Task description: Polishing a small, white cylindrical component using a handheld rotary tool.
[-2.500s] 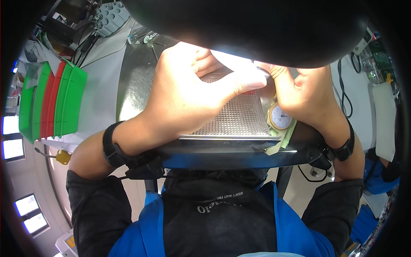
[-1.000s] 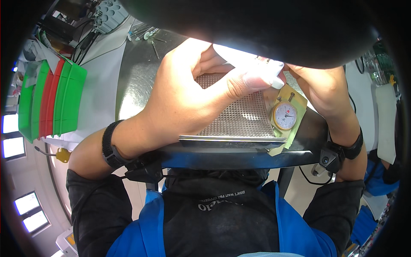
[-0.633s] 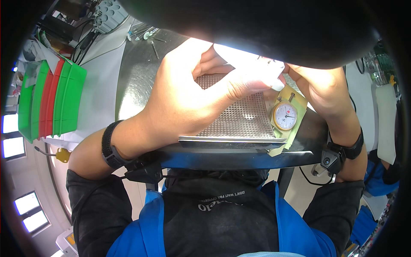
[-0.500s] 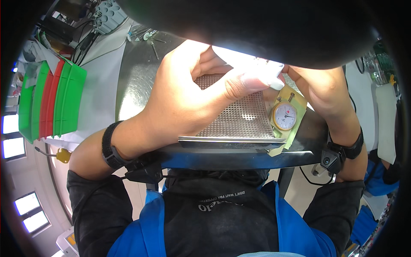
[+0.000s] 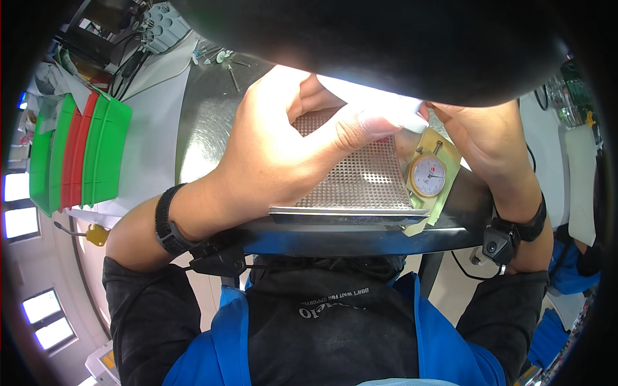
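My left hand (image 5: 270, 145) is closed, thumb and fingers pinching a small white piece (image 5: 413, 119) washed out by bright light; I cannot tell its kind. My right hand (image 5: 486, 132) meets the right end of that piece with bent, pinched fingertips, mostly hidden behind a large dark shape (image 5: 399, 45). Both hands are raised over a perforated metal tray (image 5: 360, 183). Beside the tray, under my right hand, a round dial gauge (image 5: 427, 175) with a white face lies on a yellow-green pad (image 5: 452, 157).
Green and red plastic bins (image 5: 103, 151) stand nested at the left. Several small pointed tool bits (image 5: 233, 77) lie at the back of the dark metal bench (image 5: 209, 122), near a grey holder with round holes (image 5: 164, 29). A yellow connector (image 5: 96, 235) hangs at the left edge.
Both hands keep nearly the same pose. The white piece sits slightly differently between my fingertips, and my right fingertips have shifted a little. The whole view has moved slightly.
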Demonstrator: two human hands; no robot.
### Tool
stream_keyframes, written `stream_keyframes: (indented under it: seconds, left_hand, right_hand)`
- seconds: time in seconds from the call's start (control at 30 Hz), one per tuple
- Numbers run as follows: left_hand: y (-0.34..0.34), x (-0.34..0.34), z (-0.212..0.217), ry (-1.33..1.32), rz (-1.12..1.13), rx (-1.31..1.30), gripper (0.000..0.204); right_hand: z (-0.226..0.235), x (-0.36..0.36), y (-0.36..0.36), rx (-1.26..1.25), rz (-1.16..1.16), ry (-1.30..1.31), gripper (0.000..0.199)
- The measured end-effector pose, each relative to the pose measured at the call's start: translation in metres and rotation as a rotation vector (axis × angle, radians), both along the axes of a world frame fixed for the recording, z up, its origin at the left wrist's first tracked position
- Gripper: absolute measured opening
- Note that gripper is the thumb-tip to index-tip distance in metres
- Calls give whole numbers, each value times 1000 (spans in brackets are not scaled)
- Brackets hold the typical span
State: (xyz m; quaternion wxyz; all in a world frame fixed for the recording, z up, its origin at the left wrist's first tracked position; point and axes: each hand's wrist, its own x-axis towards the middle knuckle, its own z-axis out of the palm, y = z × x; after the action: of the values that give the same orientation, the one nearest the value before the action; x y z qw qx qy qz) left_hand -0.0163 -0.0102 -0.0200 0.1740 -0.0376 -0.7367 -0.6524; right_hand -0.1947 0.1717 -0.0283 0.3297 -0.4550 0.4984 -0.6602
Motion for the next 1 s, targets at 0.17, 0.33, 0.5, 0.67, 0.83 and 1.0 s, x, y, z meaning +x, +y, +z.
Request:
stream_keyframes:
  seconds: [0.17,0.33,0.5,0.67,0.83,1.0]
  left_hand:
    - [-2,0,0,-10,-4,-33,44]
    - [-1,0,-1,0,-8,5,43]
    - [-2,1,-4,-17,78,-30,42]
    - [2,0,-4,-27,95,9,42]
    - [-1,4,3,-74,51,29,43]
    - [-1,1,-1,-37,-12,-18,39]
  right_hand:
    - [1,2,-1,17,-36,36,19]
    - [12,15,-4,94,-140,213,18]
    - [21,20,-4,135,-216,438,19]
    - [32,26,-6,172,-250,690,24]
    - [43,31,-14,110,-276,1043,32]
    - [46,34,-20,-19,-329,1425,36]
